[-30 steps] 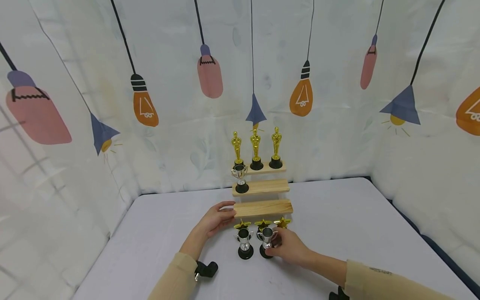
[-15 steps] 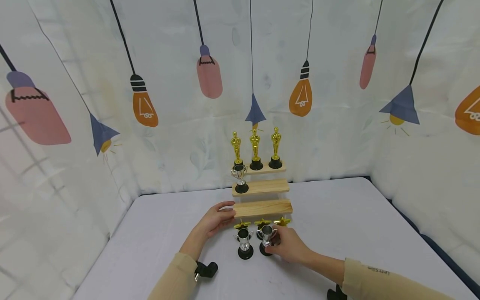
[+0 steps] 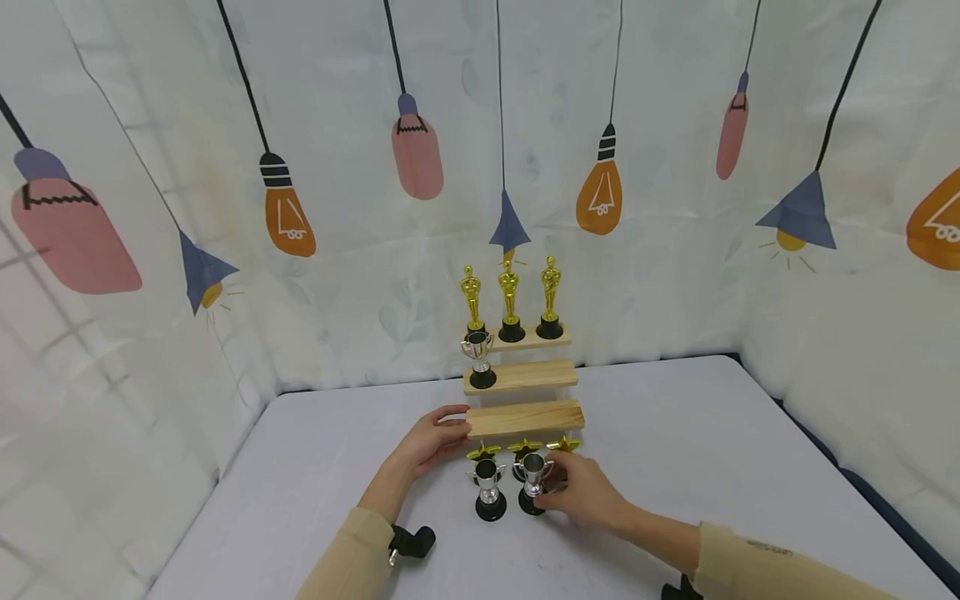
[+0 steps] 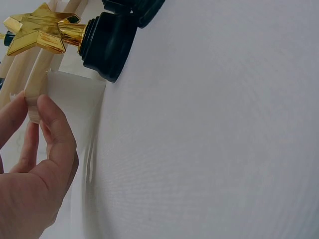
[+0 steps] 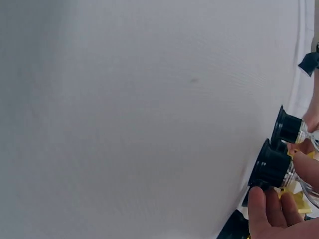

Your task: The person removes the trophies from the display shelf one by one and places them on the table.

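Note:
My left hand [image 3: 431, 442] pinches the left end of the lowest wooden shelf [image 3: 525, 419]; the left wrist view shows thumb and fingertips on either side of the shelf end [image 4: 34, 102]. My right hand [image 3: 583, 492] holds a silver trophy cup [image 3: 533, 472] with a black base, standing upright in front of the shelves. In the right wrist view, its black base [image 5: 271, 167] shows between thumb and fingers. Just left of it stands another silver trophy cup [image 3: 489, 487]. Behind both cups are gold star trophies [image 3: 527, 448], partly hidden.
On the top shelf [image 3: 532, 340] stand gold figure trophies [image 3: 510, 292]. One silver cup [image 3: 480, 358] occupies the left end of the middle shelf [image 3: 536, 375]. A white cloth covers the table [image 3: 675, 433], and a lamp-patterned curtain [image 3: 360, 292] hangs close behind the shelves.

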A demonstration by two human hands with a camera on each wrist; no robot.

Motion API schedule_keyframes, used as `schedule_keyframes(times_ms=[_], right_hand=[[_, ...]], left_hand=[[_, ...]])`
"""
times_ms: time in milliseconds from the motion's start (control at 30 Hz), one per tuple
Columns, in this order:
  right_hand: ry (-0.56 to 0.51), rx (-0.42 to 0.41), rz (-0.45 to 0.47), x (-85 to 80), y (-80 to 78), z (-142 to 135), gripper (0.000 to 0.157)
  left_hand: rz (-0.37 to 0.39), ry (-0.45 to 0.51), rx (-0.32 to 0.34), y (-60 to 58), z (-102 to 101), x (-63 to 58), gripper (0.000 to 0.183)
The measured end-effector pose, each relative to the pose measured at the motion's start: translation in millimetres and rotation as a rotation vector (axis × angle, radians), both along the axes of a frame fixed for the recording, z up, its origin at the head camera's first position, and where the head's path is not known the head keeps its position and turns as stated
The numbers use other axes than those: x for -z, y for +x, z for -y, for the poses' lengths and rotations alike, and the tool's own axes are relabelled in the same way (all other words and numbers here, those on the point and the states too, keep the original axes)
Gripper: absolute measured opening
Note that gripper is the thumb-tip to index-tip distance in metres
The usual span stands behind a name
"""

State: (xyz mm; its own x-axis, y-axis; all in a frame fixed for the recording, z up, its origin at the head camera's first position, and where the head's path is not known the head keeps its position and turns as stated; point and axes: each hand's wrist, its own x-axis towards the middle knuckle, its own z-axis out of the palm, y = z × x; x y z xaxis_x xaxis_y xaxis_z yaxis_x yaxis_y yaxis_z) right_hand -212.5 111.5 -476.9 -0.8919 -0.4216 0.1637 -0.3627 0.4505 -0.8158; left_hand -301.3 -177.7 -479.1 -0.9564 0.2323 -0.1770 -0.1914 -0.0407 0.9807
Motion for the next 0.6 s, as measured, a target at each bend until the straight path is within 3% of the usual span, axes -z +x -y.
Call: schedule_keyframes(times_ms=[600], right_hand=[[-0.012,-0.014,-0.032,-42.5,1.0,-23,0.032]], left_hand=[[0.016,0.006,-0.01,-1.0,0,-0.1,0.055]])
